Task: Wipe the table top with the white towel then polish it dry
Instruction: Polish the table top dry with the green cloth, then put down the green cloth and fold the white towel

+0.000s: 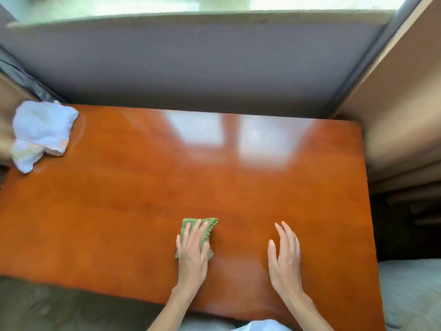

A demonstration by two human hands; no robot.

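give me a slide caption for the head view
Left hand presses a green cloth flat on the glossy wooden table; white towel lies crumpled at its far-left corner.

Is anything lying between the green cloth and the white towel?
No. In the head view, only bare table top lies between the green cloth and white towel.

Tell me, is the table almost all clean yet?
The white towel lies crumpled at the far left corner, so wiping looks done. The left hand presses a green cloth flat, polishing. The right hand rests open on the table top. Polishing remains.
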